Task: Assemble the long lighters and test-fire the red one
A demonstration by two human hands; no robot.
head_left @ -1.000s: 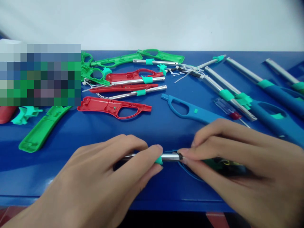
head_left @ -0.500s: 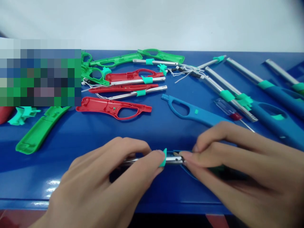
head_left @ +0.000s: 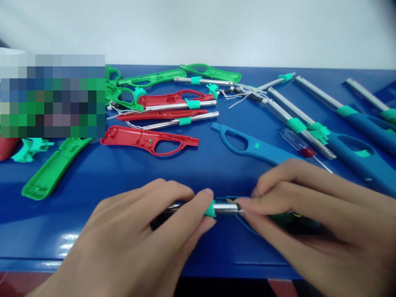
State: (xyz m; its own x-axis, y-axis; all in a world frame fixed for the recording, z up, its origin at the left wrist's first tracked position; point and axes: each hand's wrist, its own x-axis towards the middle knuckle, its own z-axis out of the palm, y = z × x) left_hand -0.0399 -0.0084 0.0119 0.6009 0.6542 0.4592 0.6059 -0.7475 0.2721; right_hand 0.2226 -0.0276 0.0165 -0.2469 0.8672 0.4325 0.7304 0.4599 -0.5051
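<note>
**A:** Where was the metal tube [head_left: 227, 208] at that moment?

**B:** Low in the middle of the frame, lying level over the bench [head_left: 198, 173], close to its near edge. The left hand [head_left: 133, 243] had its grip pinched on the tube right at the teal collar [head_left: 210, 209], forefinger on top and thumb below. The right hand [head_left: 309, 222] had its grip closed on the tube's dark tip from the other side.

**A:** What worried you?

**B:** Mostly the blue wire [head_left: 243, 222]. It looped out beneath the tube, between the two sets of fingertips. I judged that pushing the hands together could have nipped or kinked it.

**A:** And the collar?

**B:** A sideways squeeze might have slid it along the polished tube or cocked it.

**A:** Was anything under the right hand?

**B:** A dark part [head_left: 287, 220], mostly hidden by the fingers. I couldn't tell how it was held. If it sat out of line with the tube, forcing them together could have bent something.

**A:** And the clutter?

**B:** The red shell [head_left: 148, 142] and the screwdriver [head_left: 298, 144] lay well apart from the hands, higher in the frame. The near edge was the closer risk, since a slip could have dropped the tube off the bench.
</note>
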